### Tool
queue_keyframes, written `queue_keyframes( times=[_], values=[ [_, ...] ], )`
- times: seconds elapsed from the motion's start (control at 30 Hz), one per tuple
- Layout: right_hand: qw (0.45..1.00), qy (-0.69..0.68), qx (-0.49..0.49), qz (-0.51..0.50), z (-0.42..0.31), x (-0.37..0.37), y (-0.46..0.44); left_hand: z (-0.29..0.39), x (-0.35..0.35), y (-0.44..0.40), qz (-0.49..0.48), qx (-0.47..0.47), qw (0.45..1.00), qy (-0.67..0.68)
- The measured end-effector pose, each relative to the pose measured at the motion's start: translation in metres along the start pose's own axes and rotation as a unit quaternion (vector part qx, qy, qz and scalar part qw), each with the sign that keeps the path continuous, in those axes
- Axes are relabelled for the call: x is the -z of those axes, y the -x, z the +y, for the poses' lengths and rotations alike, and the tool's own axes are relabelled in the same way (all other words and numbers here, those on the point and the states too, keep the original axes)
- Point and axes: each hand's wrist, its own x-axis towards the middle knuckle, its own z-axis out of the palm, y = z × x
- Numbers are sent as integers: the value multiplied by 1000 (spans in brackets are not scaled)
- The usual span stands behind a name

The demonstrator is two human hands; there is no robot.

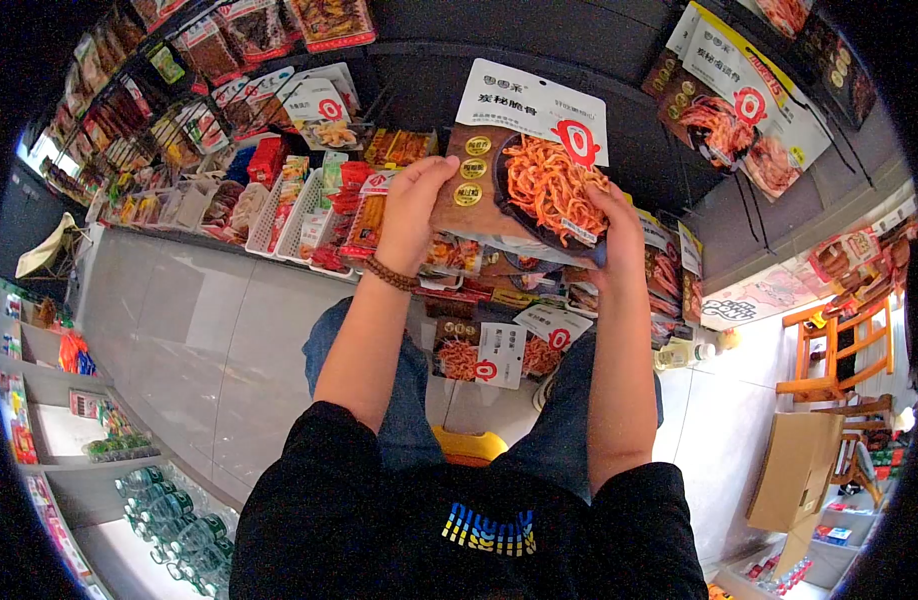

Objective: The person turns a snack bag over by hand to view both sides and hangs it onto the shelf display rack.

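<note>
Between my two hands I hold a large snack bag, white on top and brown below, with a picture of reddish strips of food in a dark bowl. My left hand grips its left edge, the thumb lying on the front. On the lower right side my right hand is closed round the edge, its thumb over the food picture. At least one more bag seems to sit behind it, mostly hidden. Two similar bags lie on the floor between my knees.
White baskets of packaged snacks line the low shelf on the left. More snack bags hang on the dark rack at the upper right. Bottled water stands at lower left. A cardboard box and a wooden chair are at right.
</note>
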Motion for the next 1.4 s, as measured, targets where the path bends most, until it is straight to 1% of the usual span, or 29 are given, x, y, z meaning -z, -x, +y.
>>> queue_keyframes(
  times=[0.13, 0.23, 0.37, 0.43, 0.5, 0.6, 0.67, 0.7, 0.73, 0.83, 0.9, 0.97, 1.03, 1.13, 1.2, 1.33, 1.4],
  values=[
    [999, -45, -20, 6, -5, -3, 1, -4, 1, -2, -2, -1, 999, 34],
    [998, -54, -25, 29, -2, 1, -3, -7, 1, -4, -12, 0, 998, 65],
    [997, -67, -35, 33, -2, 3, -5, -6, -5, -4, -7, -1, 995, 100],
    [996, -87, -19, 13, 0, 6, -9, -6, -7, -4, -1, -1, 994, 108],
    [995, -103, -21, -1, 2, 8, -13, -7, -7, -7, -8, 22, 992, 123],
    [991, -127, -12, -30, 0, 4, -13, -7, -9, -9, -20, 17, 990, 136],
    [990, -137, -1, -46, -3, 1, -13, -2, -15, -6, -7, 26, 991, 129],
    [988, -150, -8, -30, -4, 1, -14, 0, -18, -5, 6, 35, 992, 122],
    [986, -164, -15, -13, -5, 1, -16, -1, -18, -7, 5, 35, 992, 121],
    [983, -183, -11, -25, -4, 7, -24, -5, -18, -15, -16, 23, 996, 80],
    [984, -174, -1, -27, -3, 8, -30, -4, -19, -16, -11, 47, 995, 88],
    [986, -164, 8, -30, -4, 8, -32, -5, -20, -18, -10, 46, 994, 94],
    [986, -163, -11, -34, -6, 7, -34, -6, -22, -20, -9, 46, 994, 100],
    [985, -170, -6, -40, -6, 5, -34, -6, -23, -21, 3, 49, 995, 90],
    [984, -176, -6, -42, -5, 7, -36, -6, -22, -22, -15, 48, 995, 87],
    [985, -169, -6, -37, -7, 6, -34, -7, -21, -23, -21, 52, 994, 90],
    [987, -156, -7, -26, -10, 5, -31, -6, -23, -20, -3, 39, 995, 90]
  ],
)
